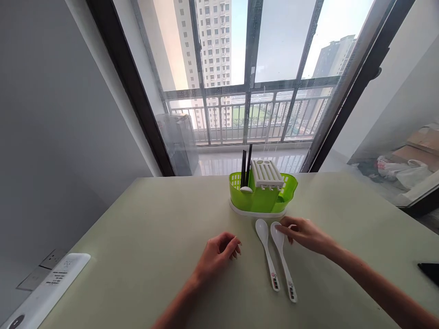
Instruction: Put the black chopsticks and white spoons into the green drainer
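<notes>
Two long white spoons lie side by side on the table, their printed handles toward me. My right hand [300, 232] is at the bowl of the right spoon [281, 249], finger and thumb closed on its edge; the spoon rests on the tabletop. The left spoon [264, 237] lies untouched beside it. My left hand [222, 250] rests to the left of both spoons, fingers loosely curled, with nothing visible in it. Just behind the spoons stands a green cutlery holder [255, 201] with a white slotted rack [267, 173] and a white base. Black chopsticks [243, 169] stand upright in its left part.
The pale green table [164, 228] reaches to a glass door with a balcony beyond. A long white device [65, 283] lies along the left edge by the wall sockets. A dark object [430, 273] shows at the right edge. Bags [404, 173] lie on the floor beyond the glass.
</notes>
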A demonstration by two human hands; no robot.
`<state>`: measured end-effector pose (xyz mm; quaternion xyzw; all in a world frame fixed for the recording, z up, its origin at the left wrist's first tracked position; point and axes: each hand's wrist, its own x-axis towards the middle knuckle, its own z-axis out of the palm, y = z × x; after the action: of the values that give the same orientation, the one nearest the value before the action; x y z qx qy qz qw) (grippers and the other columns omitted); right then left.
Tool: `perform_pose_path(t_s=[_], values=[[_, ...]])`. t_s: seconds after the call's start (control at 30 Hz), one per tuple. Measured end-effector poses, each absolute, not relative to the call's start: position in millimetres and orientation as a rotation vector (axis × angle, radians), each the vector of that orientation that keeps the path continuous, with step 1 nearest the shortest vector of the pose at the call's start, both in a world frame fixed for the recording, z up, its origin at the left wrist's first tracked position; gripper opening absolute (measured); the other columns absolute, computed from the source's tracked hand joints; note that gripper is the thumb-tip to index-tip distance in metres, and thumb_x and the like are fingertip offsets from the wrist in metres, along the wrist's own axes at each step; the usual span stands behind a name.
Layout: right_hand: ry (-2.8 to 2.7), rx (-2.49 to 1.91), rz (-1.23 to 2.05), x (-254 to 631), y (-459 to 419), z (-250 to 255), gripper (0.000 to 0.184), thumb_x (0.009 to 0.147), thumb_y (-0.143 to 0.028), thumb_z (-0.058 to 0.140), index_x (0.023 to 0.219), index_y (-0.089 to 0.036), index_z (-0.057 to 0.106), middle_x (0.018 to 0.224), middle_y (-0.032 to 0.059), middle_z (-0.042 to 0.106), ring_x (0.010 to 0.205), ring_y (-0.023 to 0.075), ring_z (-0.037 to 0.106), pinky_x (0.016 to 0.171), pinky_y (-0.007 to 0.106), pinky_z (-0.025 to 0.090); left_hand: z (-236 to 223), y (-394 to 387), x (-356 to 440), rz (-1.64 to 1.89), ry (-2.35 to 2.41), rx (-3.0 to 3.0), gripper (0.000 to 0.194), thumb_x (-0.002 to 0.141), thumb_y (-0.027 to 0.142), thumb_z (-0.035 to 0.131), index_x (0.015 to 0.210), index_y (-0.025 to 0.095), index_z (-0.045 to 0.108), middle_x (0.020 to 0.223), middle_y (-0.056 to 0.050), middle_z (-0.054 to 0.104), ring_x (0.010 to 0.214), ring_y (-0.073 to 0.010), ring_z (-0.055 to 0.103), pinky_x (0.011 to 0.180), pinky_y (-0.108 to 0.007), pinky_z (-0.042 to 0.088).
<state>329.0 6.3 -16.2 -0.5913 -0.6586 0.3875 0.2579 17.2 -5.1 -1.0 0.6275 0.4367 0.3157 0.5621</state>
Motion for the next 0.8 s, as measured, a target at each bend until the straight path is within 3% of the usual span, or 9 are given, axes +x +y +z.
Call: perform_pose_path(t_s=[0.13, 0.23, 0.3, 0.47, 0.6, 0.8], values=[[-1.835, -1.556, 0.855, 327.6, -6.0, 41.0, 0.05, 0.094, -0.069, 0.053, 0.084, -0.022, 0.067, 0.071, 0.0016, 0.071, 0.062, 0.0161, 0.066, 0.056, 0.026, 0.047, -2.8, -5.3, 17.4, 0.743, 1.027, 1.489, 0.041, 0.095, 0.056, 0.058, 0.087, 0.017, 0.068, 0.08, -0.003, 0.07, 0.071, -0.0141, 0.058, 0.07, -0.027, 0.047], [-1.811, -1.547, 0.642, 316.4, -12.6, 95.1, 0.048, 0.093, -0.069, 0.056, 0.094, -0.022, 0.07, 0.077, 0.0032, 0.076, 0.051, 0.0143, 0.062, 0.047, 0.026, 0.047, -3.8, -5.4, 17.8, 0.746, 1.028, 1.491, 0.041, 0.095, 0.056, 0.058, 0.088, 0.017, 0.068, 0.08, -0.003, 0.07, 0.07, -0.014, 0.058, 0.07, -0.026, 0.047], [-1.778, -1.467, 0.462, 306.0, -12.7, 127.2, 0.048, 0.092, -0.068, 0.06, 0.097, -0.022, 0.071, 0.079, 0.0041, 0.078, 0.054, 0.017, 0.068, 0.05, 0.027, 0.054, -3.7, -5.5, 18.1, 0.745, 1.021, 1.486, 0.042, 0.095, 0.056, 0.058, 0.089, 0.016, 0.068, 0.08, -0.003, 0.07, 0.07, -0.014, 0.058, 0.069, -0.026, 0.048], [-1.626, -1.35, -0.116, 279.6, 2.7, 178.8, 0.037, 0.095, -0.059, 0.061, 0.095, -0.023, 0.069, 0.08, 0.0033, 0.079, 0.064, 0.0233, 0.077, 0.05, 0.029, 0.056, -2.3, -6.3, 18.6, 0.746, 1.028, 1.477, 0.042, 0.094, 0.056, 0.059, 0.088, 0.016, 0.068, 0.079, -0.003, 0.07, 0.069, -0.0136, 0.057, 0.068, -0.026, 0.047], [-1.598, -1.21, -0.384, 262.4, 26.2, 187.4, 0.024, 0.1, -0.044, 0.061, 0.094, -0.022, 0.067, 0.087, 0.0042, 0.079, 0.073, 0.0211, 0.078, 0.06, 0.03, 0.059, -3.8, -6.3, 18.7, 0.751, 1.021, 1.465, 0.042, 0.094, 0.057, 0.06, 0.087, 0.016, 0.067, 0.078, -0.003, 0.069, 0.068, -0.0131, 0.057, 0.068, -0.026, 0.047], [-1.826, -1.11, -0.336, 242.2, 69.1, 148.3, 0.026, 0.105, -0.042, 0.05, 0.098, -0.021, 0.063, 0.098, 0.0072, 0.076, 0.079, 0.0201, 0.074, 0.062, 0.029, 0.054, -3.9, -6.6, 20.2, 0.753, 1.014, 1.45, 0.042, 0.092, 0.057, 0.061, 0.087, 0.016, 0.068, 0.077, -0.003, 0.07, 0.067, -0.0131, 0.057, 0.066, -0.026, 0.047]])
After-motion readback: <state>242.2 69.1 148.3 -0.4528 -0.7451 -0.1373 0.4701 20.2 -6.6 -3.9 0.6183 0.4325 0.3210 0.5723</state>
